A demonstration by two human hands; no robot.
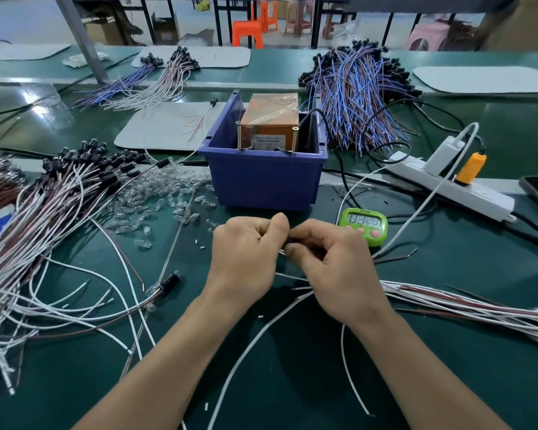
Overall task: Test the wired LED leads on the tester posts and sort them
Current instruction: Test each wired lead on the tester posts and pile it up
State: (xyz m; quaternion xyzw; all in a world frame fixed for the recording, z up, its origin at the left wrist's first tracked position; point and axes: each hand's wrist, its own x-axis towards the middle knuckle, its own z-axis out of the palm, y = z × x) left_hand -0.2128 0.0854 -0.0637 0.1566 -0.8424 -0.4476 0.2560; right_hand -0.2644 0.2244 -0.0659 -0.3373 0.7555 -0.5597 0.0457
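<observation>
Left hand (246, 256), right hand (333, 265) on lead (282, 252)

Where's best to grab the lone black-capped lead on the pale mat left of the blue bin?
Pinch the black cap from above, probably: it's the thickest part, at the lead's far end, while its thin wires lie flat on the pale mat.

Hands (249, 259) on one lead (280, 251); blue bin (261, 178) beyond
</observation>
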